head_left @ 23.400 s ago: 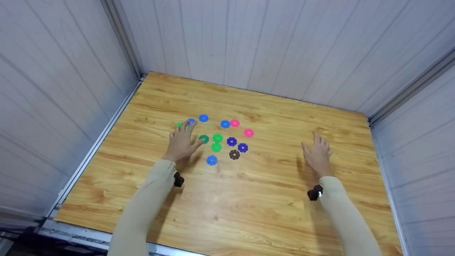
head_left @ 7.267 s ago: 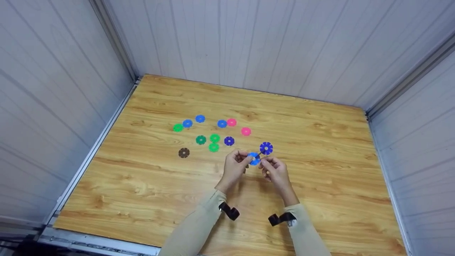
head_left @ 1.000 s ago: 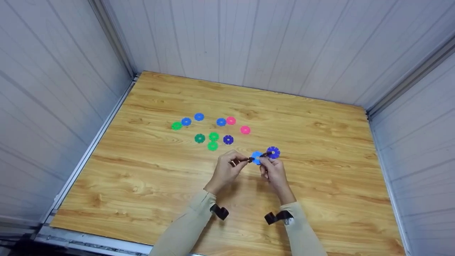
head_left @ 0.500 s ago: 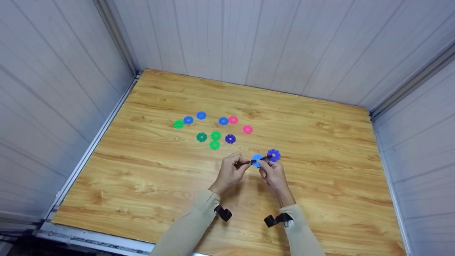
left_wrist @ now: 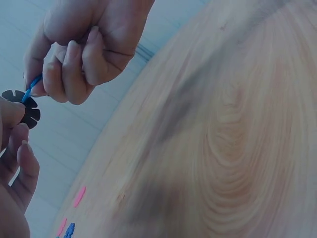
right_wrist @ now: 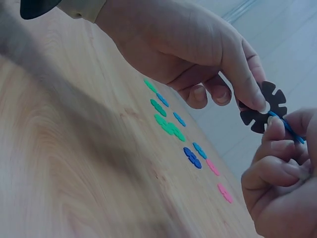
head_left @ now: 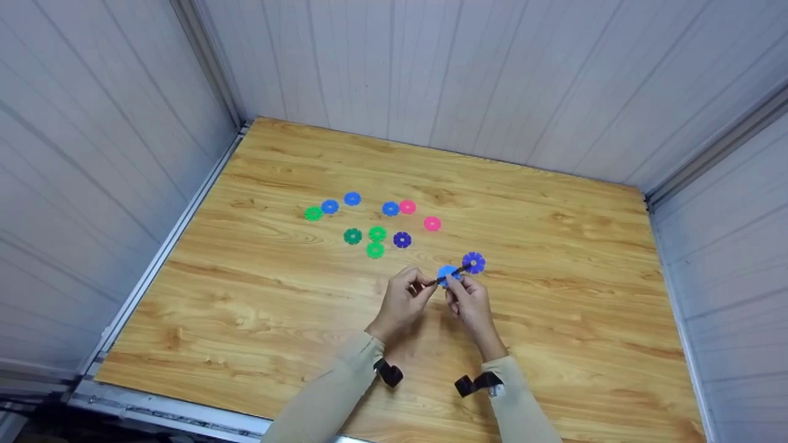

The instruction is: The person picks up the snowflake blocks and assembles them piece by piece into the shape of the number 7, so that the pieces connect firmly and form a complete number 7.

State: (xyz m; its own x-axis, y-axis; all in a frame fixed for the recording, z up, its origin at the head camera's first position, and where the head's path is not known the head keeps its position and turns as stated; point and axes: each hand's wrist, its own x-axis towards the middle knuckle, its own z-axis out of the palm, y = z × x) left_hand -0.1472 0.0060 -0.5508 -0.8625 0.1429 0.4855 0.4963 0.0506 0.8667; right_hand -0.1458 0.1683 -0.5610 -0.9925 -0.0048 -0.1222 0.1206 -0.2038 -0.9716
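Over the middle of the wood-grain tabletop (head_left: 554,277), the left hand (head_left: 400,303) pinched a dark brown slotted disc (right_wrist: 254,119) between thumb and fingertip, while the right hand (head_left: 474,306) had its thumb and fingers closed on a light blue slotted disc (head_left: 444,271), the two discs meeting between the hands. Just beyond the right fingers, a dark piece (head_left: 460,269) seen edge-on ran from the light blue one to a violet-blue slotted disc (head_left: 480,264). Farther back I counted ten loose discs (head_left: 372,251): three blue, three bright green, one dark green, two pink and one deep purple.
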